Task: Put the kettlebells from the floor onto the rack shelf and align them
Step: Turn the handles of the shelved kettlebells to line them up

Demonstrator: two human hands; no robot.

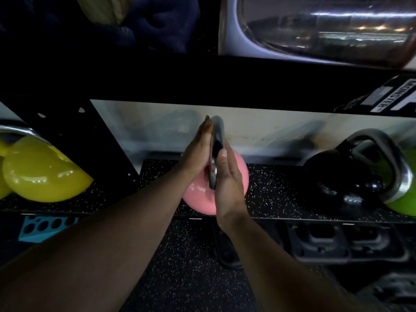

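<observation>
A pink kettlebell point(239, 174) with a steel handle stands on the speckled rack shelf point(276, 194), near its front edge. My left hand point(198, 149) lies flat against the left side of the handle. My right hand point(227, 183) presses flat against the right side, thumb on the metal, so the handle is clamped between both palms. To the right on the same shelf are a black kettlebell point(333, 174) and a green kettlebell point(405, 190). A yellow kettlebell point(40, 174) rests on the shelf section at the left.
A black upright post point(90, 136) divides the shelf sections. The upper shelf beam point(202, 79) hangs low over the kettlebells. Speckled rubber floor point(191, 266) lies below, with dark rack feet point(337, 242) at the right and a blue perforated piece point(42, 226) at the left.
</observation>
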